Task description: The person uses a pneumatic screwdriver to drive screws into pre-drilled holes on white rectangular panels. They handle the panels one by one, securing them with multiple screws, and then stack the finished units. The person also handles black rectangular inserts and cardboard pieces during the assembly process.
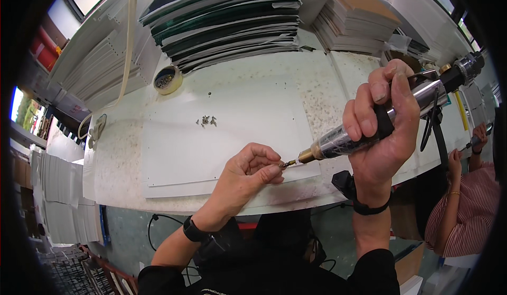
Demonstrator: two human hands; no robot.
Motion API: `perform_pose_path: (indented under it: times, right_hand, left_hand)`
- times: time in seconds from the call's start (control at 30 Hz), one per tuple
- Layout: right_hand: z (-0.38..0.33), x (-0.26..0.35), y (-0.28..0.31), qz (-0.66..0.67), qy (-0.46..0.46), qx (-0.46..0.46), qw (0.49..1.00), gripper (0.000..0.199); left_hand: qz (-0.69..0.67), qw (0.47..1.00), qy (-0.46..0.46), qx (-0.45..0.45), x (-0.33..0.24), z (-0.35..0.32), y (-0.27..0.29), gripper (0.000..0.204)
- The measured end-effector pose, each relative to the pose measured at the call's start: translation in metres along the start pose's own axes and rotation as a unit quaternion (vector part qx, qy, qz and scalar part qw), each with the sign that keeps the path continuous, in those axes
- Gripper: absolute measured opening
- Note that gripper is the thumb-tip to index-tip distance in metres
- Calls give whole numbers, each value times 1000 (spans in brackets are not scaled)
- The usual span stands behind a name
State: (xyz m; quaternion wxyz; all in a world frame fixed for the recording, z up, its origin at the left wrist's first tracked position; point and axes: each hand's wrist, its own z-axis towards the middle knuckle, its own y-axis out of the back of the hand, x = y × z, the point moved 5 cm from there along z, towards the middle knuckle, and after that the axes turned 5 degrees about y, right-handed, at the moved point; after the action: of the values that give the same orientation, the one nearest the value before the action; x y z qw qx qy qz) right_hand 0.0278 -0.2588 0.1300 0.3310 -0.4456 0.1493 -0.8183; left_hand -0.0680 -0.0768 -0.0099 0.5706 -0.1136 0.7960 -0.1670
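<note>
In my right hand (pixel 384 126) is a silver air screwdriver (pixel 336 142) with a brass-coloured nose, my fingers wrapped round its barrel. Its bit points left and down. At the bit's tip my left hand (pixel 245 174) pinches a small screw (pixel 284 165) between thumb and forefinger; the fingertips partly hide it. Both hands are over the near right part of a flat white panel (pixel 174 155) on the workbench. A small heap of screws (pixel 207 121) lies on the panel, beyond my left hand. Small dark holes or dots show near the panel's edges.
A tape roll (pixel 169 81) with screws inside stands at the panel's far left corner. Stacked dark green and white sheets (pixel 227 23) rise behind, with brown and white boards (pixel 356 18) at back right. A pale hose (pixel 128 47) hangs at left. Another person (pixel 467 205) works at far right.
</note>
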Motion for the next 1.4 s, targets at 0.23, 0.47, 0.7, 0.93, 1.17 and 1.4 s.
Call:
perform_pose_path:
  times: [0.23,0.47,0.7,0.93,1.17,1.4]
  right_hand:
    - [0,-1,0,-1,2,5,1000,20]
    - [-1,-1,0,9,-4,-3,1000,20]
    - [2,1,1,-9,-18,26,999,29]
    - [-4,-8,-16,-141,-68,58,986,31]
    - [-9,-18,-13,-137,-75,68,985,26]
    - [-11,-23,-17,-161,-85,96,979,22]
  left_hand:
    - [5,1000,1,-4,1,0,1,23]
    - [11,1000,1,-2,0,0,-1,22]
    - [82,996,-22,-12,-2,2,-11,21]
    - [477,844,-234,-66,-19,6,-32,23]
    - [484,836,-251,-67,-11,9,-29,27]
    - [489,830,-266,-34,-5,11,-23,32]
